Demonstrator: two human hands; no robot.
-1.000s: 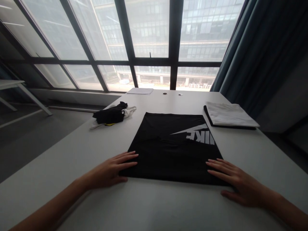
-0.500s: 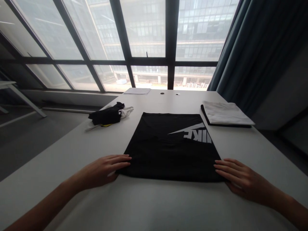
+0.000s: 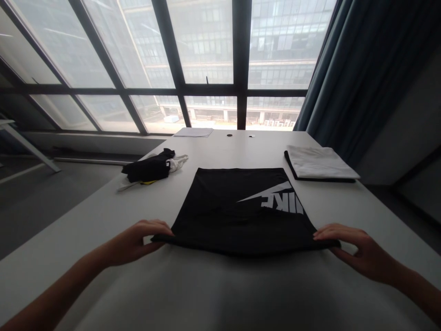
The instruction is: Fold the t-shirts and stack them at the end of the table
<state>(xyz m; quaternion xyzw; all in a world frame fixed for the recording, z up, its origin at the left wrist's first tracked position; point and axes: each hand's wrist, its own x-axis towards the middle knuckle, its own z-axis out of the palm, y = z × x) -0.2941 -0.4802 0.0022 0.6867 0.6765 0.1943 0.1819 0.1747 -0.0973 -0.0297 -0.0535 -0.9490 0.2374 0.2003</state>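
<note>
A black folded T-shirt [image 3: 220,207] with white NIKE lettering and a swoosh lies in front of me, the print on its right side. My left hand [image 3: 141,241] pinches the near left corner between thumb and fingers. At the near right corner my right hand [image 3: 354,246] has the same kind of pinch. The near edge is raised off the table at both corners and sags in the middle.
The white table [image 3: 113,216] holds a rumpled heap of black and white clothes [image 3: 148,169] at the left. A neat stack of folded white and black cloth [image 3: 320,163] sits at the right. Papers [image 3: 193,132] lie at the far edge, near a window.
Both hands have gone from lying flat on the shirt's near corners to pinching them. The near edge has been lifted. The view has shifted slightly.
</note>
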